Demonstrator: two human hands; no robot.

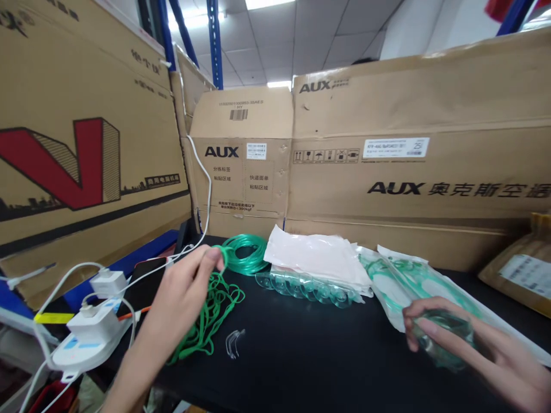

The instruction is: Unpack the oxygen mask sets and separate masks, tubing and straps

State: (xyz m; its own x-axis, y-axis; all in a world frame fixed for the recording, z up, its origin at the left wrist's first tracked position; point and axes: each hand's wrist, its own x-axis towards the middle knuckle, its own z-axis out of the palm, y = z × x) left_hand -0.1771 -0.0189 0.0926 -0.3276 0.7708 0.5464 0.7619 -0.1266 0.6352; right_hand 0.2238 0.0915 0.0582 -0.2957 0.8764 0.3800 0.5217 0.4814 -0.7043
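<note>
so the left hand (188,282) has thumb and fingers pinched together on a loop of green cord (204,328), and the rest of that cord hangs in a loose tangle just below, down on the black table (314,361). Right hand (491,351) is over on the other side, fingers curled round a clear cup (450,357), kinda blurry so the cup's exact shape is hard to make out. Near the tangle there's a few thin clear strips (233,344) lying on the table. Just past the left fingertips sits a coil of green tube (249,266), then a pile of white packs (314,255) with a row of clear cups (301,288) along its front edge. Right of that, beside the right hand, are clear bags (394,281) with green tubing inside. Far left is a white power strip (81,354) with chargers (92,321) plugged in, far right a brown parcel (523,269), and big cardboard boxes (400,160) wall in the back and left side
</note>
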